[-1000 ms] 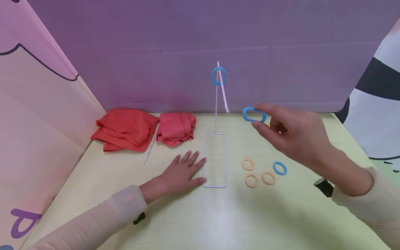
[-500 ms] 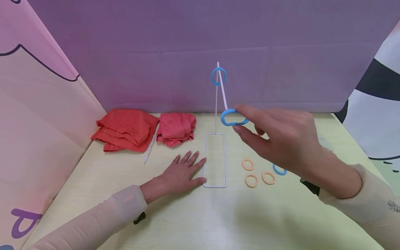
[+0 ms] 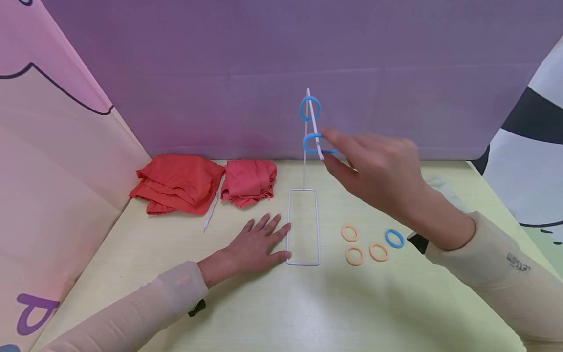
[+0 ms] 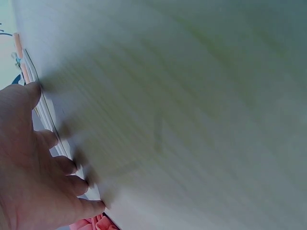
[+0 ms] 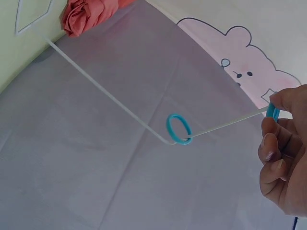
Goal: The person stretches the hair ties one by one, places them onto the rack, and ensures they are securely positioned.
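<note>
"Our left hand (image 3: 251,250) lay spread on the desk (image 3: 264,313), touching the white stand (image 3: 303,264)."
"Next, a blue ring (image 3: 300,109) hung around its rod (image 3: 314,124); near the rod's tip, we pinched a second blue ring (image 3: 305,143) in our right hand (image 3: 376,168)."

Looks forward and down from the head, behind the gripping right hand (image 3: 376,171). Faces the table (image 4: 201,129) closely from left wrist; from right, just beside the grip, shares the stand (image 5: 108,93) with head view.
</note>
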`<state>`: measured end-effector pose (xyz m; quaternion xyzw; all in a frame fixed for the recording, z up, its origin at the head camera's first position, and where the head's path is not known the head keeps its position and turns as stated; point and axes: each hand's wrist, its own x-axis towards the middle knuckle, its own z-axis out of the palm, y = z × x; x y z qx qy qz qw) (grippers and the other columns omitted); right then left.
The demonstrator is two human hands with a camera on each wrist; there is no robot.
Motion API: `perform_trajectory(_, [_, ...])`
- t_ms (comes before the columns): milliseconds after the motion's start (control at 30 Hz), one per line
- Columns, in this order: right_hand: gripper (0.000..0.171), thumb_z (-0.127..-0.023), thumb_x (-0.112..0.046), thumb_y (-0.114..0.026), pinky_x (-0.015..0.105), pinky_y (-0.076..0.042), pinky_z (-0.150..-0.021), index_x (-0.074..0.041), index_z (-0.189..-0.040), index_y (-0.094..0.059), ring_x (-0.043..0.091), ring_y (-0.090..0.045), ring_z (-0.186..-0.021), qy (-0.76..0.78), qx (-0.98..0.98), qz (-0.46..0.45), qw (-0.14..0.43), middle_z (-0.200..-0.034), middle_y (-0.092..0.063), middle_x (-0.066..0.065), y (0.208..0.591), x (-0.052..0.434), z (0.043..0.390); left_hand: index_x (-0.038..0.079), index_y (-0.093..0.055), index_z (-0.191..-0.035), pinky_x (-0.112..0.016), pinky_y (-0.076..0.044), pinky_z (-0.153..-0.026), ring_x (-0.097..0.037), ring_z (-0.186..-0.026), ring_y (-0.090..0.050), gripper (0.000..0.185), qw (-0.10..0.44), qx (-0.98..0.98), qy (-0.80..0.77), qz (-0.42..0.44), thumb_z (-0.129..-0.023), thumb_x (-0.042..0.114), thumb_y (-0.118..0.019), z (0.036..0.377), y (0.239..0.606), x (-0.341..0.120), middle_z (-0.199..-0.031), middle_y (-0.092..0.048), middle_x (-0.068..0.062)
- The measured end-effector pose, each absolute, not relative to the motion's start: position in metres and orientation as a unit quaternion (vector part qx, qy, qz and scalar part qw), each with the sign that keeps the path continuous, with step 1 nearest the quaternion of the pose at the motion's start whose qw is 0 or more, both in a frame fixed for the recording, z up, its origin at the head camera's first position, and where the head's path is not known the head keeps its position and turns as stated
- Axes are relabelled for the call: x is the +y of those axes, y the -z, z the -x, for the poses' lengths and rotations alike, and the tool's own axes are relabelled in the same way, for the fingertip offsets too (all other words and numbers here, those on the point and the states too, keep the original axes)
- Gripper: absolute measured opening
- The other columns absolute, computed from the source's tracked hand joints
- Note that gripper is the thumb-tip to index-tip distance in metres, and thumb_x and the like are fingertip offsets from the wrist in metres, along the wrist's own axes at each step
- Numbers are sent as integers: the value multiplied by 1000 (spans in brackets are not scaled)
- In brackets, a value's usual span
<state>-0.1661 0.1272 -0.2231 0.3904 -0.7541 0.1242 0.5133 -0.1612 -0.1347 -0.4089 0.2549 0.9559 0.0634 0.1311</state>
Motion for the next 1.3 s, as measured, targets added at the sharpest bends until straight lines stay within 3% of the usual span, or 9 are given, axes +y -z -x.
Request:
perform_trajectory(367, [24, -94, -21, -63, 28, -16, -40, -14, -116, -71, 18, -42, -42, -74, -787, -358, 498, -53, -53, 1, 225, 128, 197, 30, -20, -161, -63, -9, -123, -34, -158, -4, 76, 130, 955, -66, -258, -98, 65, -45, 160, 406, -135, -170, -11, -5])
perform_trajectory(867, [19, -96, -23, -62, 33, -24, -36, -13, -111, -68, 22, -44, -42, -67, -803, -330, 491, -54, -54, 1, 228, 126, 225, 28, -18, -161, -62, -7, -124, -31, -158, -3, 77, 129, 953, -68, -267, -98, 64, -43, 160, 407, -136, -171, -11, -2])
perform_trajectory(1300, [13, -97, -19, -58, 31, -19, -38, -11, -104, -65, 22, -38, -41, -80, -808, -330, 482, -51, -48, 3, 228, 119, 238, 28, -17, -162, -62, -7, -124, -30, -158, -4, 77, 132, 952, -61, -268, -99, 64, -43, 161, 408, -136, -171, -10, -1])
